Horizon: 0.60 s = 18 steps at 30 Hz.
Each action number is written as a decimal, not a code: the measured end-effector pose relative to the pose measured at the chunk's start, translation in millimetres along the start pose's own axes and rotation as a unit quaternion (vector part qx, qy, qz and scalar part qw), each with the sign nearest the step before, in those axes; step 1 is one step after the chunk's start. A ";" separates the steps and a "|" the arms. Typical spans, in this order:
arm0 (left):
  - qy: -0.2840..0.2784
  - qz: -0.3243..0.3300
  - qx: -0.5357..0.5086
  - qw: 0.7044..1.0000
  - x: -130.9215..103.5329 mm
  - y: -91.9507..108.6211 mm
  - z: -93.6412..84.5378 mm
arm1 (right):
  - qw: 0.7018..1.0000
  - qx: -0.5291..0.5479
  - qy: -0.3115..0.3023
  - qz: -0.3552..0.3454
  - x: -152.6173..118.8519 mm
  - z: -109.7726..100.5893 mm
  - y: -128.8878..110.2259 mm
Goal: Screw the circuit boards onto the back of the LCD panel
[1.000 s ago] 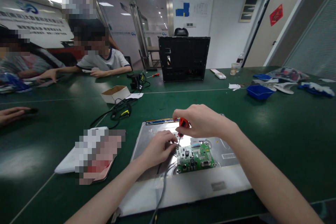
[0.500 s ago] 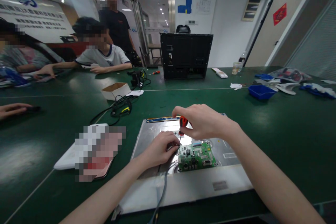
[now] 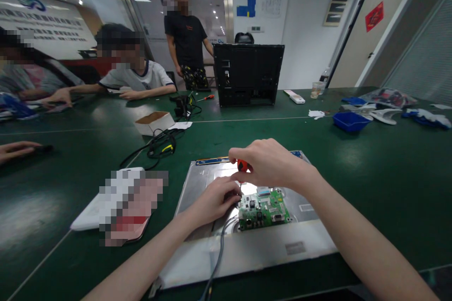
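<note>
My right hand (image 3: 273,162) grips a red and black screwdriver (image 3: 242,165) from above, its shaft pointing down at the upper left corner of a green circuit board (image 3: 263,211). The board lies on the silver metal back of a flat display panel (image 3: 197,188). My left hand (image 3: 221,195) rests on the panel with its fingers drawn together at the board's left edge, close to the screwdriver's tip. What those fingers pinch, if anything, is hidden. A grey cable (image 3: 221,249) runs from beside the board over the panel's near edge.
To the left lie a white device (image 3: 88,211), a pink phone-like object (image 3: 136,230), black cables (image 3: 162,143) and an open box (image 3: 154,124). Beyond the panel stands a black monitor housing (image 3: 249,75). A blue tray (image 3: 349,123) sits at the right. Several people are around the table.
The screwdriver's handle has shifted slightly within my right hand, which has moved a little left. The standing person in black has moved right, towards the black monitor housing.
</note>
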<state>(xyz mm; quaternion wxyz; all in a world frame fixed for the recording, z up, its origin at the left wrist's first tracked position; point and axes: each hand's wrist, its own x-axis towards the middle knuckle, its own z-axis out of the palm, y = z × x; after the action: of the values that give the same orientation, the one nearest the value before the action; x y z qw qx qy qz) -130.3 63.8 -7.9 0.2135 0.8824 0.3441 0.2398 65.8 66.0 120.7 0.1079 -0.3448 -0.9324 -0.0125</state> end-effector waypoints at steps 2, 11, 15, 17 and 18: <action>-0.001 0.004 0.004 1.000 0.2 -0.8 0.1 | 1.000 -0.021 0.003 0.011 0.5 0.4 -0.4; -0.004 -0.005 -0.001 1.000 0.5 -3.4 2.7 | 1.000 -0.013 -0.009 0.003 -1.2 -2.1 -4.8; -0.015 -0.009 -0.003 1.000 0.6 -2.7 1.1 | 1.000 -0.014 -0.006 0.006 -0.8 -2.0 -4.1; -0.016 -0.010 -0.005 1.000 0.8 -2.2 0.4 | 1.000 -0.008 -0.003 0.007 -0.5 -2.2 -3.7; -0.015 -0.009 -0.005 1.000 0.9 -1.9 0.2 | 1.000 -0.006 -0.002 0.010 -0.2 -2.2 -3.6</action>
<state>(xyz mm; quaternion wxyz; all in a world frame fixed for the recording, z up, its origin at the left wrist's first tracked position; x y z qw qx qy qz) -130.6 65.7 -8.7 0.2254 0.8815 0.3478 0.2262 64.0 62.9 123.0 0.1043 -0.3548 -0.9290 -0.0162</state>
